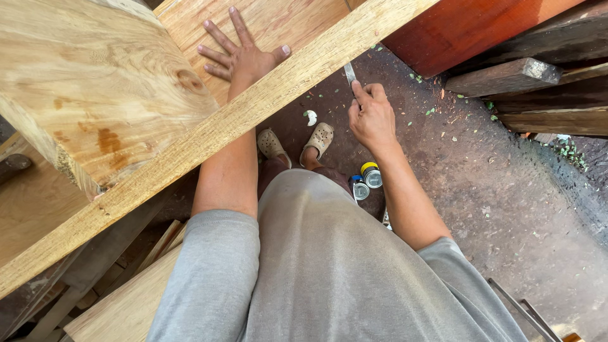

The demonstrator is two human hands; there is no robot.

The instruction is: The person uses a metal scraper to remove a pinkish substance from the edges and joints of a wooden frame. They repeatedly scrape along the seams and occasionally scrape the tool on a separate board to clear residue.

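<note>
left hand [244, 60] found flat on a pale panel [278, 22], fingers spread wide, palm down, gripping nothing. forearm passed under a long light beam [209, 136] running diagonally from lower left to upper right. thumb tip seen just beside the beam's upper edge.

right hand [372, 117] found closed around a thin metal blade [349, 73], forefinger laid along it. blade tip set against the lower edge of the beam; handle hidden inside the fist, so kind of tool could not be told.

broad knotted plank [95, 82] noted at upper left, lying on the beam and beside the panel, with brown stains on its face.

below, on the dirt floor [494, 190]: two feet in tan clogs [320, 138], and two small tins [367, 180] just beside the right forearm, one with a yellow rim. a white chip [310, 117] seen near the clogs. green flecks and shavings scattered over the floor.

red-brown board [462, 28] at top right, touching the beam's far end. dark timbers [525, 82] stacked at the right edge. more pale boards [120, 304] at lower left. grey shirt [329, 272] filling the lower middle.
</note>
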